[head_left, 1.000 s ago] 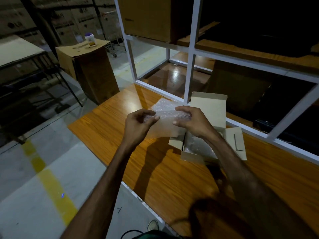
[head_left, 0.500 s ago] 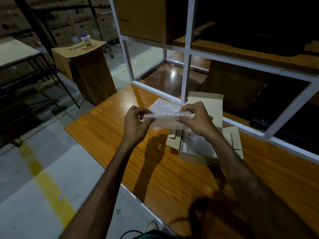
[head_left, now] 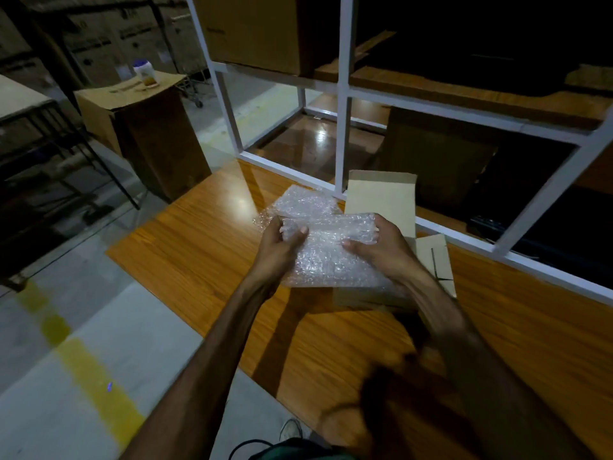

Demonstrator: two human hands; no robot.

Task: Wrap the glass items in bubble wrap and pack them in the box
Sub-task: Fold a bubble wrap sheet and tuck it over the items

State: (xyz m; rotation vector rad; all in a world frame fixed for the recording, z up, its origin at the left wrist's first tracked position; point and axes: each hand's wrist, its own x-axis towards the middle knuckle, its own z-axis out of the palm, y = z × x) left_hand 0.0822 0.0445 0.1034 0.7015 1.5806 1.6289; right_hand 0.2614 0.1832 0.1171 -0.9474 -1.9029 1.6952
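Note:
A sheet of clear bubble wrap point(head_left: 328, 254) hangs in the air above the wooden table point(head_left: 205, 247). My left hand point(head_left: 282, 247) grips its left edge with thumb and fingers. My right hand point(head_left: 381, 247) pinches its right side, thumb on the front. A second piece of bubble wrap point(head_left: 303, 202) lies on the table just behind. A small open cardboard box point(head_left: 381, 197) stands behind and under my right hand, its lid flap upright and a side flap point(head_left: 434, 257) folded out. What is inside the box is hidden by the wrap. No glass item shows.
A white metal shelf frame point(head_left: 341, 127) rises along the table's far edge, with large cartons on its shelves. A tall cardboard box point(head_left: 149, 134) with a small jar point(head_left: 146, 73) on top stands on the floor at the left. The table's near edge drops to the floor.
Both hands have lowered and turned the bubble wrap from a flat, edge-on stretch to a sheet facing me, hanging over the box. The view has tilted down slightly.

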